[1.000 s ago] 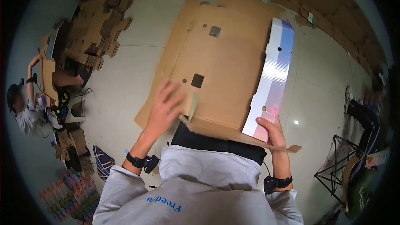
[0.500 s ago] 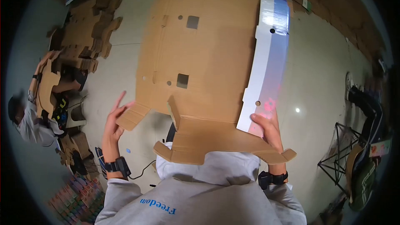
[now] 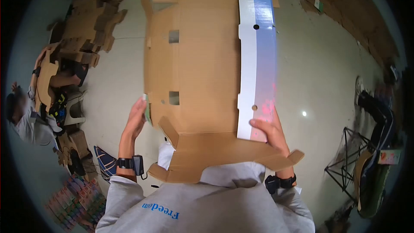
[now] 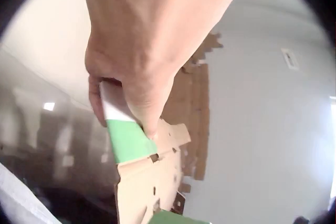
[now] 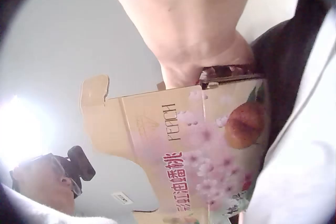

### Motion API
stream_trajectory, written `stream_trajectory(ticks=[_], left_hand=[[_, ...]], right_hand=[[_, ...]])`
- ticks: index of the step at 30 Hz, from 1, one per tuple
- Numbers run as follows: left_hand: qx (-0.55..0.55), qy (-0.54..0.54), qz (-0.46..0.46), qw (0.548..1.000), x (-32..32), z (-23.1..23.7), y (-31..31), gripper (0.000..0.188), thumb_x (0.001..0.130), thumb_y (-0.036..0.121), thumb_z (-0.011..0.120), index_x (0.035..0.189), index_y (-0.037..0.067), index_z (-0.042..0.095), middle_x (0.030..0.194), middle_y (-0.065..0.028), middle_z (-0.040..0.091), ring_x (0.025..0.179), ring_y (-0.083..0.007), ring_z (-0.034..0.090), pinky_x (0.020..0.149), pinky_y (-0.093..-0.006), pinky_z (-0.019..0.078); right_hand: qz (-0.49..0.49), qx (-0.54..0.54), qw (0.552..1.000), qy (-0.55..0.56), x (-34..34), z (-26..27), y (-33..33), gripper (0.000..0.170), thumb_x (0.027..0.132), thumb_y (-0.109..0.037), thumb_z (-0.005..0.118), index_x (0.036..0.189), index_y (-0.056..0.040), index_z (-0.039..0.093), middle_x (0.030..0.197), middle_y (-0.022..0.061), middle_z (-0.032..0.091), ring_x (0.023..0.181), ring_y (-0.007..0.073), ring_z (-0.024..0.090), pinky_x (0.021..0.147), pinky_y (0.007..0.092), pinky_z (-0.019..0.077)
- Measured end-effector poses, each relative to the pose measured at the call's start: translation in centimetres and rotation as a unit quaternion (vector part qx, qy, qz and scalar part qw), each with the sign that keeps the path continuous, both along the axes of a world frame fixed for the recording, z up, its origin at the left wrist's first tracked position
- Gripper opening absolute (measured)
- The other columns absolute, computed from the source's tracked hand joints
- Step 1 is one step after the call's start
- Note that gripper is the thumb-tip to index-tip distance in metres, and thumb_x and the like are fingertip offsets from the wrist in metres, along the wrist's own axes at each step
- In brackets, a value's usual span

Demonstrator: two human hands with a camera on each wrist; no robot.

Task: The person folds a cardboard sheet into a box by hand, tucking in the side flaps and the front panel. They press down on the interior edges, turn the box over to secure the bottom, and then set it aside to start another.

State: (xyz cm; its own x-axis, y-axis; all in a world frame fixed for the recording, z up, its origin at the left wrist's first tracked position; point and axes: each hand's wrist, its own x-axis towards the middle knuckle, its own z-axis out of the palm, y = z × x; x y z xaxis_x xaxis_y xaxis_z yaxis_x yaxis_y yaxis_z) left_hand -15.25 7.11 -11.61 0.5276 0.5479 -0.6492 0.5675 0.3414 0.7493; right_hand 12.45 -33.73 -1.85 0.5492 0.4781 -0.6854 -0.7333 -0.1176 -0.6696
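A large brown cardboard blank (image 3: 209, 60) with square cutouts stretches out in front of the body, its near flap (image 3: 215, 149) against the shirt. Along its right side stands a folded-up panel printed white, blue and pink (image 3: 263, 60). My right hand (image 3: 276, 133) grips that panel's near end, thumb on the inner face. On the other side my left hand (image 3: 134, 118) pinches a small white-and-green flap (image 4: 128, 137) at the blank's near left edge. Peach print (image 5: 210, 145) covers the outer face in the right wrist view.
Stacked cardboard sheets (image 3: 92, 26) lie at the far left, near a seated person (image 3: 28, 121) handling cardboard. Printed pieces (image 3: 75, 203) are piled at lower left. A black wire frame (image 3: 345, 164) stands at right, beside another person's legs (image 3: 375, 112). Glossy tiled floor (image 3: 306, 86) surrounds the blank.
My left hand moved outward from the blank's middle and took hold of its left side flap. The blank turned straighter and its near flap folded down toward the body. My right hand kept its grip.
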Motion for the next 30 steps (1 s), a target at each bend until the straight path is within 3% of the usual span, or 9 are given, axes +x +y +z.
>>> stream_trajectory(ticks=[2, 5, 9, 11, 15, 18, 22, 25, 30], left_hand=[[0.144, 0.044, -0.044, 0.988, -0.8, 2.0, 0.4, 0.078, 0.109, 0.035, 0.070, 0.166, -0.007, 0.037, 0.153, -0.0138, 0.060, 0.136, -0.0240, 0.060, 0.118, -0.0384, 0.0465], [0.300, -0.029, -0.019, 0.953, 2.9, 11.0, -1.8, 0.068, 0.103, 0.024, 0.075, 0.161, 0.000, 0.049, 0.149, -0.0157, 0.064, 0.126, -0.0224, 0.067, 0.108, -0.0379, 0.0533], [0.413, -0.089, -0.275, 0.864, 3.7, 19.5, -2.9, 0.047, 0.091, 0.015, 0.078, 0.137, 0.005, 0.073, 0.126, -0.0142, 0.076, 0.103, -0.0197, 0.074, 0.087, -0.0300, 0.0589], [0.359, -0.132, -0.418, 0.824, 6.7, 23.5, -4.1, 0.039, 0.088, 0.017, 0.080, 0.126, 0.006, 0.077, 0.114, -0.0105, 0.077, 0.095, -0.0180, 0.074, 0.074, -0.0279, 0.0573], [0.416, -0.141, -0.555, 0.706, 13.9, 23.8, -10.1, 0.029, 0.086, 0.022, 0.084, 0.112, 0.010, 0.078, 0.090, -0.0022, 0.068, 0.078, -0.0159, 0.069, 0.056, -0.0307, 0.0523], [0.490, -0.146, -0.576, 0.638, 16.3, 20.4, -13.2, 0.022, 0.092, 0.032, 0.081, 0.103, 0.013, 0.076, 0.078, 0.0013, 0.056, 0.068, -0.0187, 0.064, 0.056, -0.0370, 0.0516], [0.526, -0.120, -0.643, 0.544, 16.6, 15.3, -14.4, 0.021, 0.093, 0.028, 0.076, 0.086, 0.015, 0.062, 0.085, 0.0006, 0.055, 0.082, -0.0171, 0.065, 0.067, -0.0332, 0.0563], [0.526, -0.109, -0.674, 0.507, 16.0, 14.5, -13.7, 0.013, 0.087, 0.022, 0.075, 0.098, 0.015, 0.072, 0.091, 0.0009, 0.058, 0.085, -0.0184, 0.064, 0.076, -0.0342, 0.0573], [0.436, -0.159, -0.658, 0.593, 12.9, 18.3, -10.4, 0.046, 0.081, 0.016, 0.076, 0.127, 0.018, 0.079, 0.113, -0.0042, 0.062, 0.110, -0.0255, 0.062, 0.102, -0.0420, 0.0520]], right_hand=[[-0.044, 0.031, 0.998, 0.043, -0.1, 1.1, 1.0, 0.106, 0.089, -0.002, 0.077, 0.177, -0.0096, 0.017, 0.164, 0.0146, 0.046, 0.150, 0.0279, 0.047, 0.124, 0.0387, 0.0382], [-0.030, 0.011, 0.999, 0.024, 0.1, 1.0, 1.1, 0.096, 0.091, 0.001, 0.075, 0.172, -0.0068, 0.025, 0.159, 0.0131, 0.050, 0.146, 0.0267, 0.050, 0.121, 0.0384, 0.0410], [0.016, 0.010, 0.999, -0.026, 0.4, 0.9, 1.0, 0.086, 0.093, -0.001, 0.074, 0.167, -0.0042, 0.032, 0.154, 0.0118, 0.054, 0.141, 0.0250, 0.053, 0.120, 0.0385, 0.0423], [0.049, 0.008, 0.998, -0.030, 0.7, 0.3, 0.7, 0.085, 0.093, -0.002, 0.075, 0.167, -0.0037, 0.033, 0.153, 0.0119, 0.054, 0.141, 0.0244, 0.053, 0.120, 0.0384, 0.0416], [0.060, -0.005, 0.996, -0.063, 0.4, -0.5, 0.5, 0.086, 0.092, -0.005, 0.078, 0.166, -0.0032, 0.034, 0.153, 0.0121, 0.055, 0.142, 0.0240, 0.052, 0.121, 0.0383, 0.0404], [0.052, 0.001, 0.997, -0.059, 0.4, -0.4, 0.6, 0.087, 0.091, -0.007, 0.079, 0.166, -0.0027, 0.034, 0.153, 0.0125, 0.054, 0.143, 0.0242, 0.051, 0.122, 0.0384, 0.0396], [0.043, 0.003, 0.999, -0.032, 0.4, 0.0, 0.1, 0.091, 0.091, -0.010, 0.079, 0.168, -0.0023, 0.032, 0.155, 0.0136, 0.053, 0.145, 0.0257, 0.049, 0.122, 0.0395, 0.0388], [0.070, -0.003, 0.996, -0.063, 0.6, 0.0, 0.4, 0.093, 0.092, -0.013, 0.080, 0.169, -0.0023, 0.030, 0.157, 0.0148, 0.051, 0.147, 0.0266, 0.048, 0.123, 0.0403, 0.0383], [0.065, -0.038, 0.994, -0.075, 0.4, 0.2, 0.0, 0.093, 0.093, -0.018, 0.080, 0.169, -0.0019, 0.029, 0.159, 0.0157, 0.050, 0.149, 0.0267, 0.045, 0.124, 0.0407, 0.0362]])
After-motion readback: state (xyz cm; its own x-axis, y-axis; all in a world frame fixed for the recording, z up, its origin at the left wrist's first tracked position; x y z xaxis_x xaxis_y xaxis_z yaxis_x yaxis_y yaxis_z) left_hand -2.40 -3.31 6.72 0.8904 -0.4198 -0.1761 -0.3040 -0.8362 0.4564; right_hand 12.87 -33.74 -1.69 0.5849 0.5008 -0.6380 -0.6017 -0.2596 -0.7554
